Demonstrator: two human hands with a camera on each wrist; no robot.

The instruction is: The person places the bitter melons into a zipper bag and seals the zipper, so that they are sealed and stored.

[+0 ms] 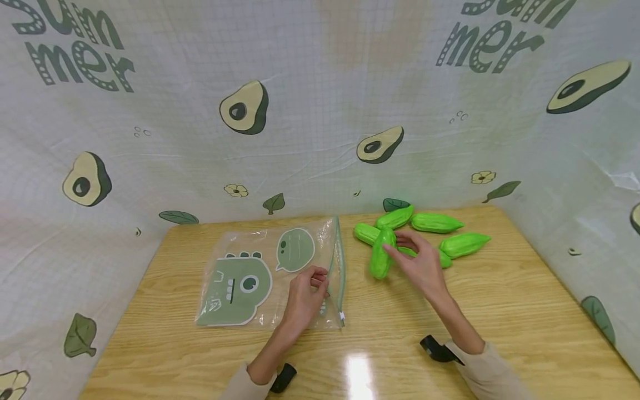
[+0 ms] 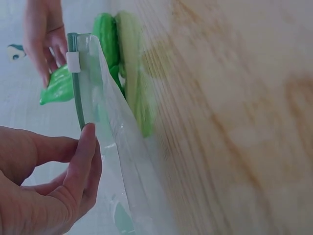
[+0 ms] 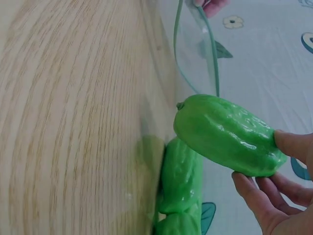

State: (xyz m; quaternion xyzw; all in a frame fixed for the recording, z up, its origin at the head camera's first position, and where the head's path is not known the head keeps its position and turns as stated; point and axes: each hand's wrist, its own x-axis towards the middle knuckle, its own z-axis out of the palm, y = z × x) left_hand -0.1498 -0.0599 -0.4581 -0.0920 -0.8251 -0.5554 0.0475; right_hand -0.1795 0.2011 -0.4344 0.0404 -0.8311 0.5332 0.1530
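Observation:
My left hand (image 1: pixel 306 293) pinches the edge of a clear zip bag (image 1: pixel 265 297) near its green-trimmed opening. In the left wrist view, the slider (image 2: pixel 73 62) sits at the far end of that zip strip, and the mouth stands partly open in the right wrist view. My right hand (image 1: pixel 420 262) grips a glossy green ridged fruit (image 3: pixel 227 134) by one end, thumb on one side and fingers on the other. It is held up off the table, right of the bag's mouth. Several similar green fruits (image 1: pixel 436 223) lie behind and beside my right hand, one partly hidden by it.
The wooden table (image 1: pixel 380 333) stands against a pale cloth backdrop (image 1: pixel 310 144) printed with avocados and leaves, which also rises at both sides. Green monster prints (image 1: pixel 235 311) cover part of the bag. A black band (image 1: pixel 437 350) sits at each wrist.

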